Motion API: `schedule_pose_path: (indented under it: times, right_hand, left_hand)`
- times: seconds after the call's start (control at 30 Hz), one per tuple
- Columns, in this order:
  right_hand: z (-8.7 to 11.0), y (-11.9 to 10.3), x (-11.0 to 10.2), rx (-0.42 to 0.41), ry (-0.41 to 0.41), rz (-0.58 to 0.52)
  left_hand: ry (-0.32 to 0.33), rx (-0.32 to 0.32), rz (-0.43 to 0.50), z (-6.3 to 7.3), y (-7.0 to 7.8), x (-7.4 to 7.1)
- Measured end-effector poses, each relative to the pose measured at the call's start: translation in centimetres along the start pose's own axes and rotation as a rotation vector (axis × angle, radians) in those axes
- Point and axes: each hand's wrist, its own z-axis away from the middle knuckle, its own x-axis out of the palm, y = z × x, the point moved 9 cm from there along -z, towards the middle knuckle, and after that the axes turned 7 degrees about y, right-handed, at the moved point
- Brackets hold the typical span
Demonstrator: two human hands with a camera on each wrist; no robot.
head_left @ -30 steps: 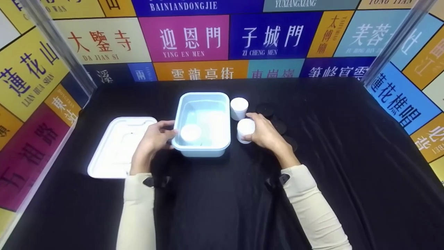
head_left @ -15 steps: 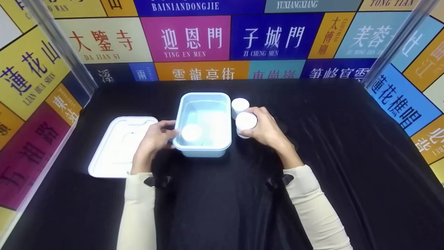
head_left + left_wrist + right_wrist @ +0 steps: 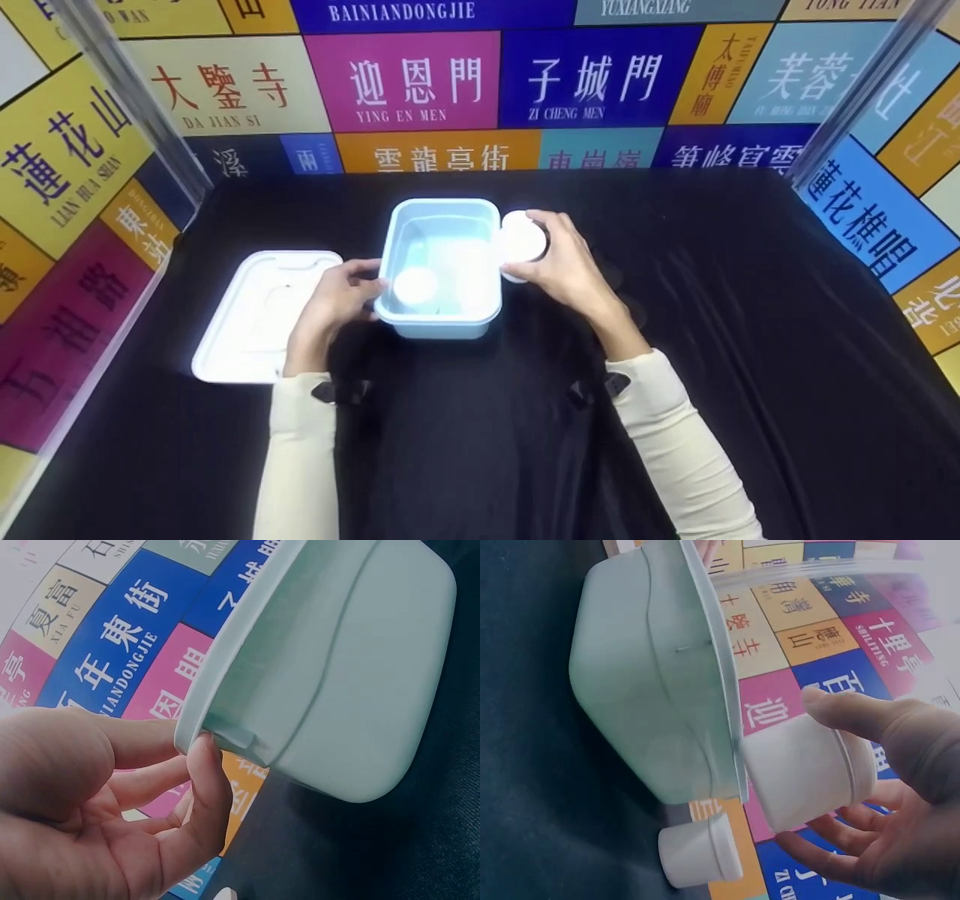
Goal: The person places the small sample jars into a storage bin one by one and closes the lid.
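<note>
My left hand (image 3: 341, 300) holds the left rim of a pale blue-green plastic box (image 3: 442, 330), with the thumb at the rim in the left wrist view. Inside the box, toward its near left, is a white round-topped cup (image 3: 415, 286). My right hand (image 3: 566, 262) grips another white cup (image 3: 802, 772) between thumb and fingers, raised beside the right rim of the box. In the right wrist view, a third white cup (image 3: 697, 851) stands on the table below it, at the box's right; the held cup mostly covers it in the head view.
A white rectangular lid (image 3: 225, 337) lies on the black cloth (image 3: 465, 435) to the left of the box, partly behind my left hand. Faint black discs (image 3: 636, 309) lie by my right wrist. A wall of coloured sign panels (image 3: 401, 82) stands behind the table.
My right hand has lifted the nearer white cup off the table and carried it up and slightly left, to the box's right rim. My left hand stays on the box.
</note>
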Motion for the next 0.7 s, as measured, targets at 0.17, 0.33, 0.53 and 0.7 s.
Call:
schedule_pose_path:
  times: [0.17,0.33,0.53,0.7]
  right_hand:
    - [-0.7,-0.7,0.5,0.003,0.026,0.019]
    - [-1.7,-1.3,1.7,-0.016,-0.040,0.005]
    - [-2.7,-2.1,3.0,-0.024,-0.169,0.054]
    - [-3.7,-3.2,3.9,-0.083,-0.244,0.095]
  left_hand:
    - [0.003,-0.005,-0.003,0.0,0.0,0.0]
    - [-0.003,-0.008,0.005,-0.1,-0.1,0.0]
    - [-0.007,-0.005,0.021,-0.1,0.0,0.1]
    - [0.009,-0.005,-0.010,-0.1,0.0,0.0]
